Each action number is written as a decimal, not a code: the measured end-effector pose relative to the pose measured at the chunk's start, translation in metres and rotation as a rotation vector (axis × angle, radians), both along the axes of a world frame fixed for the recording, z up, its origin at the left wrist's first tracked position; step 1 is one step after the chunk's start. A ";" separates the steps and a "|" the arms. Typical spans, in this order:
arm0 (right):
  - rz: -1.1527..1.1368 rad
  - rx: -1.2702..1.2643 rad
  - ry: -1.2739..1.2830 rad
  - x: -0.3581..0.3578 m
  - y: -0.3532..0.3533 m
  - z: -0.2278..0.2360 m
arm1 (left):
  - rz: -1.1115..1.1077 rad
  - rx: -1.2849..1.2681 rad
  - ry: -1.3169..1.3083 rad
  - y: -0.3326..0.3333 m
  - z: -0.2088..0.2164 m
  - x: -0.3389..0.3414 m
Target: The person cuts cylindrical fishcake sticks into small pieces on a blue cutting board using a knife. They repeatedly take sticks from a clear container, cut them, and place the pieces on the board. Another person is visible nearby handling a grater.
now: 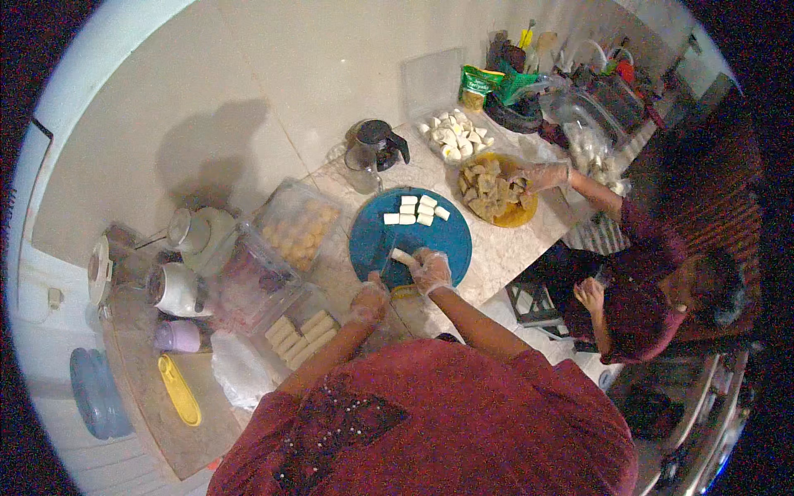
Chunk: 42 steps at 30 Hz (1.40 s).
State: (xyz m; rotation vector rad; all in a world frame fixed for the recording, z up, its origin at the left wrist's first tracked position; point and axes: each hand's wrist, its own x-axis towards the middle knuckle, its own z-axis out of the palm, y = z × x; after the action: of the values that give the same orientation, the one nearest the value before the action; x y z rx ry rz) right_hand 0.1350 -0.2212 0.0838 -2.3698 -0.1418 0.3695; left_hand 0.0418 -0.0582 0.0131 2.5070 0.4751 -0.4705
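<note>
On a round blue cutting board (452, 231), several short white cut pieces (407, 210) lie grouped toward the far side. My right hand (432, 271), in a clear plastic glove, pinches a white food stick (404, 258) against the near part of the board. At the board's near left edge, my gloved left hand (370, 301) is closed around the handle of a knife (385, 255). The knife's blade points away from me, just left of the stick's end, and looks faint against the blue. I cannot tell whether it touches the stick.
A co-worker's gloved hand (543, 177) reaches into a yellow bowl (519, 220) of light brown pieces. Behind stand a tray of white chunks (455, 135) and a dark-lidded jug (376, 147). On the left are a container of round orange pieces (299, 223) and pale rolls (301, 337).
</note>
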 end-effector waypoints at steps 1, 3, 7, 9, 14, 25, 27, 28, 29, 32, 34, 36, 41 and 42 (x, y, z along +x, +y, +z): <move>-0.006 -0.009 0.018 0.000 0.000 0.000 | -0.030 0.016 -0.042 -0.002 0.005 0.001; 0.009 -0.015 0.016 0.001 -0.002 -0.003 | -0.031 0.065 -0.021 -0.006 0.013 0.009; 0.050 0.078 0.065 0.004 -0.009 -0.009 | -0.126 0.133 -0.066 -0.010 0.020 0.016; 0.124 0.116 0.044 0.008 -0.017 -0.015 | -0.163 0.110 -0.065 -0.010 0.018 0.014; 0.523 -0.481 -0.208 0.047 -0.023 -0.036 | -0.148 0.103 -0.102 -0.011 -0.004 0.006; 0.327 -0.043 -0.059 0.073 -0.010 -0.045 | -0.125 0.085 -0.102 -0.017 -0.011 0.006; 0.323 -0.076 -0.160 0.074 -0.007 -0.050 | -0.108 0.086 -0.076 -0.018 -0.007 0.007; 0.335 -0.131 -0.198 0.075 -0.004 -0.053 | -0.099 0.084 -0.060 -0.019 -0.007 0.007; 0.348 -0.186 -0.237 0.077 0.000 -0.056 | -0.108 0.083 -0.033 -0.019 -0.008 0.008; 0.176 -0.111 -0.038 0.084 0.006 -0.063 | -0.072 0.047 0.011 -0.020 -0.018 0.009; 0.237 -0.163 -0.070 0.087 0.007 -0.066 | -0.016 0.017 -0.036 -0.020 -0.025 0.011; 0.281 -0.216 -0.086 0.088 0.005 -0.068 | -0.061 0.051 -0.129 -0.021 -0.030 0.012; 0.390 -0.381 -0.148 0.088 0.006 -0.072 | -0.096 0.078 -0.150 -0.023 -0.032 0.011; 0.362 -0.331 -0.133 0.088 0.006 -0.073 | -0.111 0.084 -0.151 -0.023 -0.032 0.011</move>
State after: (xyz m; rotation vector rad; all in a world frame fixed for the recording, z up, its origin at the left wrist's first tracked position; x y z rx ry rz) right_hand 0.2229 -0.2148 0.0113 -2.6964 -0.6209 0.4318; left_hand 0.0525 -0.0809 -0.0187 2.6355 0.3041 -0.3059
